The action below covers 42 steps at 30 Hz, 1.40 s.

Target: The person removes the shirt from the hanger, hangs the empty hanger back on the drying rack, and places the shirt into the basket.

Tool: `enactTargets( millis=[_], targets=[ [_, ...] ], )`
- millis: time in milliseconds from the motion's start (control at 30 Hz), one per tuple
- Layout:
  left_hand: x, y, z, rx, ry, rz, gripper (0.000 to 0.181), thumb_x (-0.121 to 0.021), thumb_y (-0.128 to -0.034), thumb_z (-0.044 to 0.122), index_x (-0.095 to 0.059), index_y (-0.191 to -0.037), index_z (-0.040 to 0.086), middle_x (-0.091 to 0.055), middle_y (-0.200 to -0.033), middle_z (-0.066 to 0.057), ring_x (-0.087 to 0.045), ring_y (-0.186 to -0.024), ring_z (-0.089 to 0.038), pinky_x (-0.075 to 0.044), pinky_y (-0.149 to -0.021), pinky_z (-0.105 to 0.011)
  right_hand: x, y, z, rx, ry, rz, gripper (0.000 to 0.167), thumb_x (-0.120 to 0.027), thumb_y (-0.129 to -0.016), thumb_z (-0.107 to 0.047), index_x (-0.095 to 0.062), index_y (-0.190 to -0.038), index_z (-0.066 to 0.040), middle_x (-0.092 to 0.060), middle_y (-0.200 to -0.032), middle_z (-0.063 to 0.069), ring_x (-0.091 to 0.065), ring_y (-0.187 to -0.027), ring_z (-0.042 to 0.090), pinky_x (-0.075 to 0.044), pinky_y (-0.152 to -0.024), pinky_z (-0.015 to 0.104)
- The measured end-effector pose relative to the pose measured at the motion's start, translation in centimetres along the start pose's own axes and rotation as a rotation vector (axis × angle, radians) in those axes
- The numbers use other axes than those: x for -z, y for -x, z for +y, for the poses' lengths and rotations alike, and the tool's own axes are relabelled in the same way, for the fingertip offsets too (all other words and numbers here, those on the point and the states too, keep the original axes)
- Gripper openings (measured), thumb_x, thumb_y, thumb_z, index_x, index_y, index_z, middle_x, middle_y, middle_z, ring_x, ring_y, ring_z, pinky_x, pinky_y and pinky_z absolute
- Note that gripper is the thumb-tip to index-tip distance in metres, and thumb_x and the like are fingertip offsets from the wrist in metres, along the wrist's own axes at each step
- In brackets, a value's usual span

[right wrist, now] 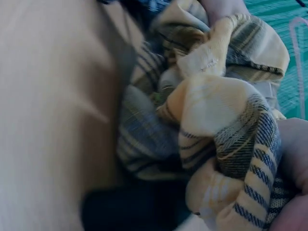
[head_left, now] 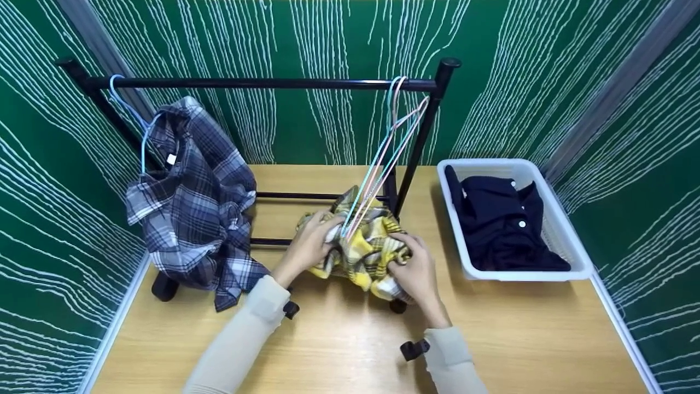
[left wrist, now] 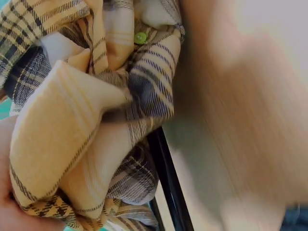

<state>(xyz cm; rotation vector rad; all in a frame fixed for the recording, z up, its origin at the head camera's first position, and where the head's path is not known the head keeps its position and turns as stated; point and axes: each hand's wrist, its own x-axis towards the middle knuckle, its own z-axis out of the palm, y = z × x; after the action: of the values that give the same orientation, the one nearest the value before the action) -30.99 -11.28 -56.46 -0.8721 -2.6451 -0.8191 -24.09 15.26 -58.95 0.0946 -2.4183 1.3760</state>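
Observation:
A crumpled yellow plaid shirt (head_left: 367, 241) is held up between both hands in front of the rack. My left hand (head_left: 314, 243) grips its left side, and my right hand (head_left: 416, 268) grips the right side. In the left wrist view, folds of the yellow plaid shirt (left wrist: 57, 130) and a green button show. The right wrist view has the bunched shirt (right wrist: 216, 106) beside the right-hand fingers. Two thin hangers (head_left: 377, 169), one pink and one turquoise, hang from the rail, their lower ends overlapping the shirt in the head view. Fingertips are partly hidden in the cloth.
A black clothes rack (head_left: 262, 83) spans the middle. At its left end, a blue-grey plaid shirt (head_left: 191, 219) hangs on a blue hanger (head_left: 127, 106). On the right, a white basket (head_left: 585, 262) holds a dark navy garment (head_left: 497, 230). Green walls surround the wooden surface (head_left: 339, 350).

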Motion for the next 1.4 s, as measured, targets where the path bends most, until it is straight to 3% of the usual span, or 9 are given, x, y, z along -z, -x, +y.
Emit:
enactTargets(
  millis=[100,233,400,500,567,833,1067,1267,1400],
  targets=[
    [-0.7,-0.2,1.5,-0.004,0.009,0.01,0.058,-0.085,-0.0812,0.0,-0.07,-0.137,0.009,-0.065,-0.134,-0.019,-0.064,-0.121,-0.039,-0.046,-0.109,-0.057,1.7,0.0,0.4,0.005,0.034,0.021,0.063,-0.08,-0.066,0.011,-0.077,-0.125,-0.012,-0.068,-0.127,0.021,-0.066,-0.114,0.041,-0.055,-0.097,0.056],
    [-1.8,-0.2,3.4,-0.033,-0.027,0.042,0.052,-0.087,-0.08,0.004,-0.073,-0.129,0.013,-0.065,-0.133,-0.018,-0.066,-0.117,-0.038,-0.049,-0.103,-0.056,3.8,0.3,0.8,0.014,0.073,0.048,0.061,-0.079,-0.065,0.01,-0.078,-0.122,-0.012,-0.071,-0.123,0.018,-0.068,-0.112,0.038,-0.054,-0.095,0.053],
    [-2.9,-0.4,5.9,-0.008,0.01,0.011,0.066,-0.088,-0.0822,0.007,-0.064,-0.143,0.019,-0.067,-0.138,-0.012,-0.067,-0.12,-0.035,-0.051,-0.103,-0.056,6.1,0.8,1.0,0.007,0.068,0.066,0.059,-0.076,-0.066,0.012,-0.078,-0.121,-0.01,-0.071,-0.123,0.017,-0.067,-0.114,0.035,-0.051,-0.095,0.048],
    [-3.5,-1.1,7.4,0.04,0.088,-0.016,0.068,-0.087,-0.0827,0.003,-0.065,-0.145,0.021,-0.066,-0.133,-0.008,-0.067,-0.118,-0.029,-0.053,-0.105,-0.05,7.4,1.0,0.9,-0.013,0.084,0.094,0.059,-0.077,-0.066,0.012,-0.079,-0.121,-0.01,-0.071,-0.124,0.018,-0.066,-0.116,0.035,-0.05,-0.096,0.047],
    [-3.9,-1.7,8.4,0.05,0.094,-0.015,0.068,-0.087,-0.0824,0.004,-0.065,-0.145,0.022,-0.065,-0.132,-0.008,-0.066,-0.118,-0.027,-0.054,-0.105,-0.046,8.3,1.1,0.9,-0.036,0.09,0.115,0.059,-0.077,-0.066,0.012,-0.078,-0.121,-0.01,-0.071,-0.126,0.019,-0.065,-0.117,0.036,-0.048,-0.096,0.046],
    [-5.3,-3.5,12.6,0.026,0.085,0.037,0.066,-0.09,-0.0819,0.014,-0.067,-0.143,0.025,-0.066,-0.13,-0.006,-0.067,-0.113,-0.026,-0.051,-0.104,-0.044,12.4,1.1,0.6,-0.085,0.088,0.228,0.057,-0.076,-0.068,0.012,-0.078,-0.122,-0.007,-0.07,-0.13,0.018,-0.062,-0.12,0.031,-0.041,-0.096,0.027],
    [-6.1,-6.0,16.8,0.001,0.161,0.11,0.064,-0.091,-0.0811,0.012,-0.069,-0.141,0.024,-0.065,-0.131,-0.006,-0.067,-0.116,-0.025,-0.053,-0.104,-0.04,16.9,0.7,-0.6,-0.102,0.096,0.325,0.061,-0.073,-0.07,0.016,-0.076,-0.126,-0.008,-0.069,-0.13,0.012,-0.057,-0.116,0.016,-0.042,-0.094,0.023],
    [-7.0,-8.4,20.0,0.008,0.194,0.127,0.063,-0.091,-0.0839,0.018,-0.068,-0.142,0.025,-0.064,-0.134,-0.005,-0.066,-0.119,-0.02,-0.051,-0.105,-0.035,20.2,0.0,-1.2,-0.158,0.102,0.413,0.064,-0.074,-0.071,0.013,-0.076,-0.129,-0.013,-0.068,-0.13,0.007,-0.054,-0.114,0.01,-0.046,-0.092,0.024],
    [-7.3,-10.6,21.7,-0.009,0.185,0.137,0.061,-0.089,-0.0867,0.026,-0.067,-0.143,0.024,-0.064,-0.135,-0.003,-0.065,-0.12,-0.017,-0.047,-0.109,-0.035,22.3,-1.2,-1.1,-0.154,0.139,0.477,0.061,-0.075,-0.072,0.01,-0.076,-0.128,-0.014,-0.068,-0.131,0.005,-0.055,-0.115,0.01,-0.046,-0.096,0.027]
  ],
)
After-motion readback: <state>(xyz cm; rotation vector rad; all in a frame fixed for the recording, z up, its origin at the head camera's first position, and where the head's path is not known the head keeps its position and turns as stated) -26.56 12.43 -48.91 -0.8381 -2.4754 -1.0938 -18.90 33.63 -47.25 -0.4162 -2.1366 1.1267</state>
